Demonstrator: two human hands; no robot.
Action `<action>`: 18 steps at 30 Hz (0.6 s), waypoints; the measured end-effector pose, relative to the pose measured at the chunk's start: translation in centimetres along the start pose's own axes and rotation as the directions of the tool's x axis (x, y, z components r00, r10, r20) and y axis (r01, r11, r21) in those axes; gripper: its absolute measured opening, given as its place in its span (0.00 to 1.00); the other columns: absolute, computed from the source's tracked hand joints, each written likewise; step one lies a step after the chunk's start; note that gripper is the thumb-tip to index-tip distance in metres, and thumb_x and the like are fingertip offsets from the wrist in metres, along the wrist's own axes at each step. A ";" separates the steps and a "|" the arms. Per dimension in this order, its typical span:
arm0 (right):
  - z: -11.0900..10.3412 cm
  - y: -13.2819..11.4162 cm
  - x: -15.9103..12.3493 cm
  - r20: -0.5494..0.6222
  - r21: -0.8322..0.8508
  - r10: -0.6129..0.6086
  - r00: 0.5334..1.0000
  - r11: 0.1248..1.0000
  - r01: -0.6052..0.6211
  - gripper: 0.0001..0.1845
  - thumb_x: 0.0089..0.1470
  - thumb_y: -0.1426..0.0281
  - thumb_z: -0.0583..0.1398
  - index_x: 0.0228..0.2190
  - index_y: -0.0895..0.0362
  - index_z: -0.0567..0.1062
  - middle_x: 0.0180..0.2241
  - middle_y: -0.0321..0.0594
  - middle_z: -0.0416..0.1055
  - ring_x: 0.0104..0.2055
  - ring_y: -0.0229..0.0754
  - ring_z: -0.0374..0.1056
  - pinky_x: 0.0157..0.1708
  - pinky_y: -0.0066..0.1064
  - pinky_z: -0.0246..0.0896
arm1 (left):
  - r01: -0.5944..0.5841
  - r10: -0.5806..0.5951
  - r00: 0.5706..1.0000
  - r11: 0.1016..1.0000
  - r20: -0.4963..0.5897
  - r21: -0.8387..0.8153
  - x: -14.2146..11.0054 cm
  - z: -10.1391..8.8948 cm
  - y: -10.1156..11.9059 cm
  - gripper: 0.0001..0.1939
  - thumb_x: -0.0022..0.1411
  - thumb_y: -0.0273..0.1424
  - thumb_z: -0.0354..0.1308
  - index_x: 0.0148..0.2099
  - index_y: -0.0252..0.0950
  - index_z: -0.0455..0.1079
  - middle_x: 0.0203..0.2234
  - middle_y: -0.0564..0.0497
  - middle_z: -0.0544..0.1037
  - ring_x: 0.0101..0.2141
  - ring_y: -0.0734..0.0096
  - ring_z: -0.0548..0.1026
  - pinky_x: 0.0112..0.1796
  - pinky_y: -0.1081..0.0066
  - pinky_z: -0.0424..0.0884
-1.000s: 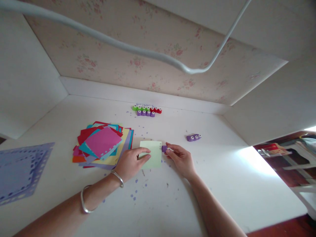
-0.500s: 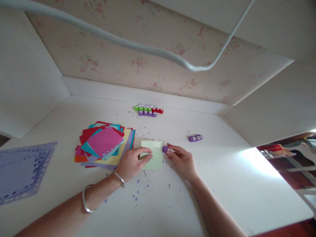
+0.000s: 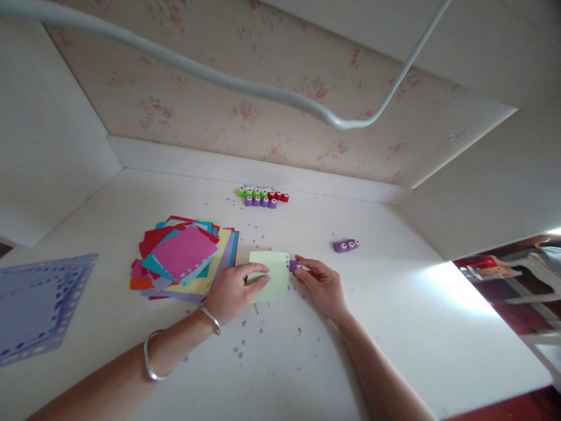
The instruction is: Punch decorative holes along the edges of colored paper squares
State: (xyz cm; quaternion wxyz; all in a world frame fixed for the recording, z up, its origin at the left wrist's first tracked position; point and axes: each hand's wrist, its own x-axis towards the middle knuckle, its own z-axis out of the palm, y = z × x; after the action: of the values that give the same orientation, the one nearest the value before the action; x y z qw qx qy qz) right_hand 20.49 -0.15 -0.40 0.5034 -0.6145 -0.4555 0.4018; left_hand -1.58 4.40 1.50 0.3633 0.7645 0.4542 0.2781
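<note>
A pale green sheet of paper [image 3: 274, 283] lies in the middle of the desk, with small punched holes near its top right corner. My left hand [image 3: 236, 286] has its thumb and forefinger on the left part of the sheet, gripping it. Between the thumb and fingers of my right hand [image 3: 322, 283] is a small purple craft punch [image 3: 293, 266], set against the sheet's right edge. Part of the punch is hidden by my fingers.
Left of the sheet is a pile of coloured paper [image 3: 184, 254]; punched lilac sheets [image 3: 33, 304] lie farther left. Green, red and purple punches [image 3: 262, 202] line up near the wall. More purple punches [image 3: 346, 245] stand at right. Lilac paper bits [image 3: 239, 354] dot the white desk.
The purple punch now sits against the paper's right edge slightly lower, and more holes show near the corner. My left hand stays on the sheet; the view has shifted slightly.
</note>
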 end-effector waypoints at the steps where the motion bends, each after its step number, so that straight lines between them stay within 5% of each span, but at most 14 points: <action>1: 0.0 0.0 0.0 -0.002 0.002 0.002 1.000 1.000 -0.002 0.13 0.47 0.63 0.65 0.36 0.53 0.79 0.47 0.44 0.75 0.39 0.44 0.75 0.40 0.39 0.72 | -0.002 0.002 1.000 1.000 0.000 -0.002 0.0 0.0 0.0 0.11 0.60 0.37 0.56 0.41 0.41 0.76 0.34 0.56 0.81 0.20 0.76 0.71 0.26 0.76 0.67; 12: 0.0 -0.1 0.0 0.004 -0.028 -0.001 1.000 1.000 0.001 0.13 0.46 0.62 0.66 0.36 0.52 0.79 0.46 0.44 0.75 0.38 0.43 0.75 0.38 0.38 0.72 | 0.008 -0.008 1.000 1.000 0.022 0.021 0.0 0.0 0.0 0.12 0.61 0.38 0.56 0.42 0.41 0.76 0.22 0.57 0.79 0.19 0.75 0.71 0.28 0.75 0.68; 18: 0.1 -0.6 -0.3 0.042 -0.197 -0.082 0.996 0.976 0.089 0.13 0.49 0.61 0.64 0.37 0.52 0.80 0.42 0.44 0.77 0.33 0.43 0.74 0.34 0.37 0.71 | -0.057 0.053 0.997 0.996 0.057 0.070 -0.2 0.2 0.0 0.14 0.63 0.40 0.54 0.46 0.41 0.74 0.36 0.54 0.81 0.26 0.73 0.76 0.34 0.73 0.70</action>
State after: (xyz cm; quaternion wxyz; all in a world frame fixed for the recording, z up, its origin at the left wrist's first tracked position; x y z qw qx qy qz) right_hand 20.22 -0.35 0.22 0.4487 -0.6347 -0.5278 0.3424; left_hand -1.53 4.16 1.37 0.3402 0.7966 0.4325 0.2504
